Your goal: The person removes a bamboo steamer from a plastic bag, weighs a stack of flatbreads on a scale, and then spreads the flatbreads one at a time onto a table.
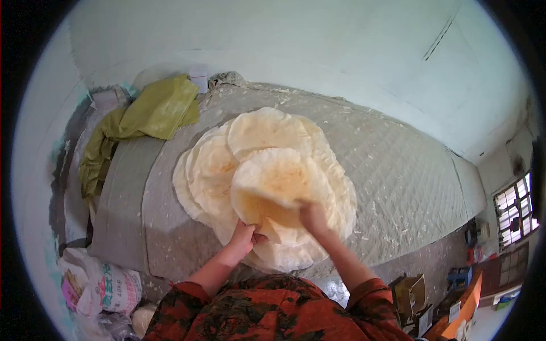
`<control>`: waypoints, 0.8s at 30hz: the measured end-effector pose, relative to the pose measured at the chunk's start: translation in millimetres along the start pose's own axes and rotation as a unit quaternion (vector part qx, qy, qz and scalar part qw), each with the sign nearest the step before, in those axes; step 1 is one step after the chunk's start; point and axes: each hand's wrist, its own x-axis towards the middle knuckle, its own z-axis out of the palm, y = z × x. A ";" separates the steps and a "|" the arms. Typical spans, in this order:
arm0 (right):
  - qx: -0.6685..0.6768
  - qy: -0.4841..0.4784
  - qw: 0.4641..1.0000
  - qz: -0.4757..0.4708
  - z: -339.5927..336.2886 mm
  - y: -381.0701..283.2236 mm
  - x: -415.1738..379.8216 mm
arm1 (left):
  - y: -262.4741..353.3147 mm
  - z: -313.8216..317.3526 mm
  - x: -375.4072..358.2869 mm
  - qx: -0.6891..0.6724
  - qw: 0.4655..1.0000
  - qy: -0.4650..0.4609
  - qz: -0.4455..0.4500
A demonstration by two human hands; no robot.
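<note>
Centrally — left hand narrow on one top flatbread, right hand blurred, grip unclear — several sheets beneath.

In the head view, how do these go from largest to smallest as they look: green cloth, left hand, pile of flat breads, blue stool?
1. Pile of flat breads
2. Green cloth
Unsure: left hand and blue stool look alike.

A hand could pass low across the quilted cover right of the pile of round sheets, over small scraps. Behind the pile, the pale wall blocks reach; left and behind, the green sack bulges. At its near side, the left hand, right hand and red-clad torso obstruct.
</note>
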 end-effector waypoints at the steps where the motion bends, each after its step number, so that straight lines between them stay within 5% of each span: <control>1: 0.004 0.034 0.999 0.034 -40.1 -25.8 13.1 | 3.4 3.3 -4.0 0.015 1.000 0.015 -0.007; 2: -0.001 0.119 0.992 -0.050 -58.5 -30.2 22.2 | 6.2 5.3 -5.7 0.032 0.999 0.028 -0.013; 6: -0.096 0.109 0.985 -0.092 -44.4 -50.9 2.1 | 1.7 1.5 -3.2 0.035 0.999 0.014 0.013; 10: -0.124 -0.071 0.989 -0.047 39.0 -34.3 -41.0 | 9.7 8.3 -11.9 0.015 1.000 -0.001 -0.004; 17: -0.093 -0.040 0.994 -0.050 43.1 -27.0 -48.9 | 13.4 17.2 -8.7 -0.116 0.991 -0.059 -0.024; 19: -0.165 0.117 0.969 -0.138 23.6 -41.2 -51.0 | 4.9 22.4 7.3 -0.039 0.999 -0.004 -0.009; 21: -0.138 0.092 0.982 -0.095 -4.9 -52.0 -76.0 | 7.1 24.0 17.1 0.038 0.998 0.052 0.017; 22: 0.013 -0.030 0.998 0.062 -6.5 -47.9 -98.2 | 11.2 24.1 19.3 0.006 0.998 0.066 0.005; 23: 0.165 -0.149 0.951 0.215 -9.1 -42.6 -116.4 | 14.6 27.1 19.9 -0.028 0.996 0.081 -0.007; 24: 0.352 -0.207 0.827 0.385 8.0 -11.2 -122.7 | 33.1 50.6 -3.2 0.002 0.995 0.099 0.019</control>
